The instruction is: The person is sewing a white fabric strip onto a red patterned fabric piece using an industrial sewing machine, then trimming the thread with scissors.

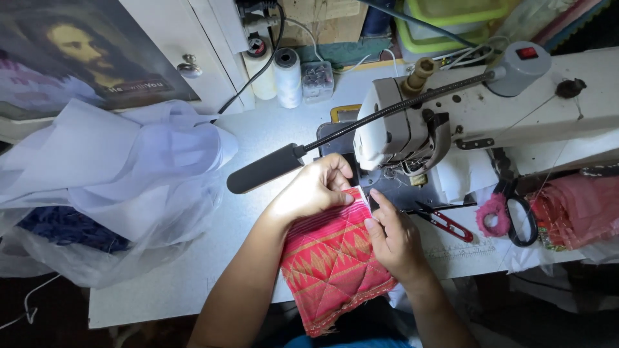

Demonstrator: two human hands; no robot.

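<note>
Fingers (338, 187) of both hands pressing quilted red cloth (332, 264), beneath sewing machine (412, 129)

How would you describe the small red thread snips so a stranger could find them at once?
Start at the white sewing machine. Just right of the person's right hand lie the thread snips, red-handled, slim and black-bladed, unlike the bigger scissors with pink-wrapped handle beside them.

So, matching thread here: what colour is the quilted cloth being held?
Red-pink quilted cloth with orange zigzags, head view.
</note>
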